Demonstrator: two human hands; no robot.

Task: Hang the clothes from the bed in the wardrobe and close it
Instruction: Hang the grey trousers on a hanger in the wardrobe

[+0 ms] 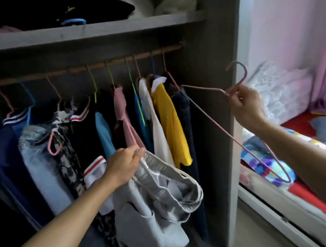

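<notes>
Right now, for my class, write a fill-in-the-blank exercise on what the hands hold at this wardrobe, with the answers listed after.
1. The left hand grips the grey ___ by the waistband.
2. The right hand holds an empty pink ___ by its neck.
3. On the rail, a ___ shirt hangs beside the dark jeans.

Missing words: shorts; hanger; yellow.

Two hands are counted: one left hand (122, 164) and one right hand (246, 106). One loose pink hanger (202, 87) and one pair of grey shorts (159, 200) are counted. At least eight hanger hooks (91, 74) are counted along the single rail (75, 68). One shelf (95, 31) and one bed (300, 193) are seen.
</notes>
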